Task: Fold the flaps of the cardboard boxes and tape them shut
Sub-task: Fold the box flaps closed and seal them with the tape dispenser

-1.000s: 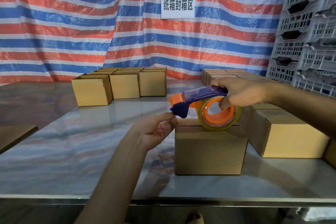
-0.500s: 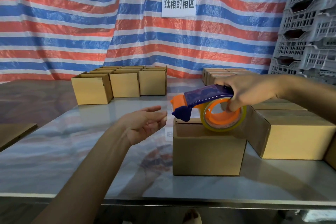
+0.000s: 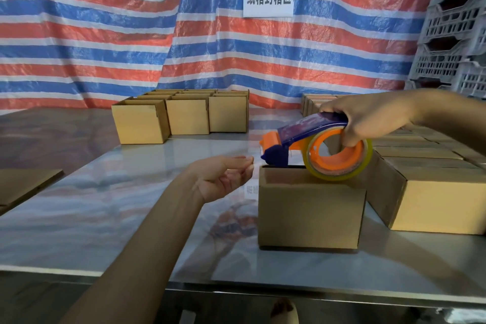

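Cardboard box [image 3: 310, 213], inside hidden; right hand [image 3: 368, 116] grips the tape dispenser [image 3: 315, 139] on top; left hand [image 3: 223, 179] fingertips together, hold unclear.

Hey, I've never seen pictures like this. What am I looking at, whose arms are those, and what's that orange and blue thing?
There is no machine here. A person wears a camera on their head, so you see their own two arms from above. The right hand grips a tape dispenser, the orange and blue thing, over a box on the table. The left hand is held out toward the dispenser's front; whether it pinches tape is unclear. Open boxes stand at the back left, shut boxes on the right.
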